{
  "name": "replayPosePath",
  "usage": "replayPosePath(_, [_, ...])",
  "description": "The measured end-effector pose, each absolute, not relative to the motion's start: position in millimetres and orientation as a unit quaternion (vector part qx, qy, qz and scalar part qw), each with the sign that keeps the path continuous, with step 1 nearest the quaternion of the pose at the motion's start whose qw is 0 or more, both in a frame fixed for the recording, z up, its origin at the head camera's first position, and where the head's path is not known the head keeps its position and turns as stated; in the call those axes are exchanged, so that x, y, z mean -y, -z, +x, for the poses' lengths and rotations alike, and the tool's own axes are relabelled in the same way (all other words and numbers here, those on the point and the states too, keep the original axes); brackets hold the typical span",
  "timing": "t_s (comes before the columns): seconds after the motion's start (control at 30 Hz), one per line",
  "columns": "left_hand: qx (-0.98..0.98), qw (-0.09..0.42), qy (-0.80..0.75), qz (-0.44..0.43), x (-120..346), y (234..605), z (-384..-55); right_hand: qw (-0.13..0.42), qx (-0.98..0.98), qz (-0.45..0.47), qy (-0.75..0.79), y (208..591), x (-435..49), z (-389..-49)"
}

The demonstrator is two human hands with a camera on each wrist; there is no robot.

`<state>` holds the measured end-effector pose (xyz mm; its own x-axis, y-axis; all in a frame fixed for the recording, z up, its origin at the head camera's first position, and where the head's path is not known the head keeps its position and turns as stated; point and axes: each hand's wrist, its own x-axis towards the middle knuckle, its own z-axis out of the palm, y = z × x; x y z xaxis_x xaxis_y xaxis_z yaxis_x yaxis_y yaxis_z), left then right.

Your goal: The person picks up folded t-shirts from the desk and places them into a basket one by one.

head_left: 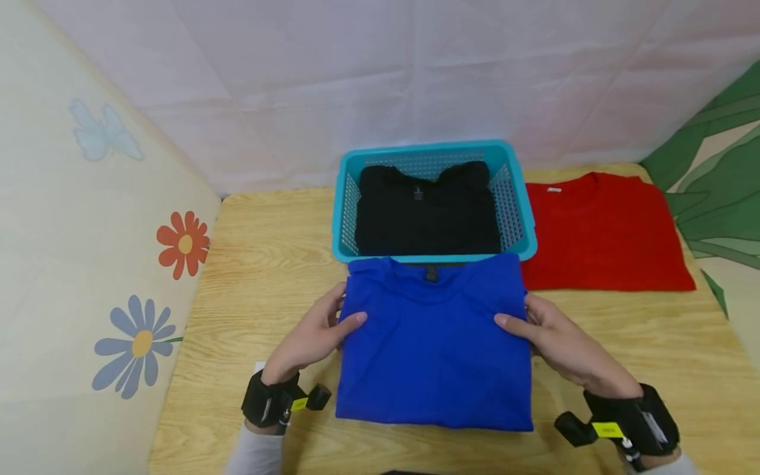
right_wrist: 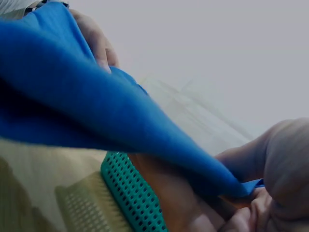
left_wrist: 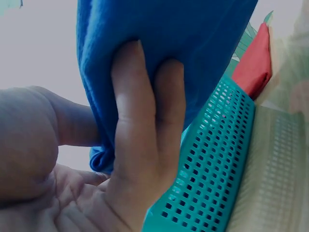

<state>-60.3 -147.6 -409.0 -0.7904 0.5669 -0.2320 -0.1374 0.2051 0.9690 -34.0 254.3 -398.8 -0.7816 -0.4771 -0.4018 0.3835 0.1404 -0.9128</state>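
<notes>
A folded blue T-shirt (head_left: 436,356) is held up between both hands, its collar side overlapping the front rim of the basket in the head view. The left hand (head_left: 317,333) pinches the shirt's left edge, thumb on top and fingers beneath; in the left wrist view two fingers (left_wrist: 140,106) lie along the underside of the cloth. At the opposite edge, the right hand (head_left: 564,343) grips with its thumb on top, other fingers mostly hidden under the fabric. Behind the shirt stands a turquoise basket (head_left: 343,198), with a folded black T-shirt (head_left: 427,218) lying inside.
A folded red T-shirt (head_left: 611,237) lies on the wooden table (head_left: 273,244) to the right of the basket. A white cloth backdrop (head_left: 309,79) hangs behind the table. A wall panel painted with flowers (head_left: 142,343) borders the left side.
</notes>
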Motion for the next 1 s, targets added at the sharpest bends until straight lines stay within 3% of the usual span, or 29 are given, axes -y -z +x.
replayPosePath(0.37, [-0.715, 0.257, -0.627, 0.174, 146.5, 394.2, -90.0, 0.282, -0.703, -0.062, 0.650, 379.0, -258.9, -64.1])
replayPosePath(1.0, [-0.714, 0.248, -0.643, 0.125, 129.2, 381.3, -159.0, 0.290, -0.712, -0.041, 0.638, 365.1, -265.2, -140.9])
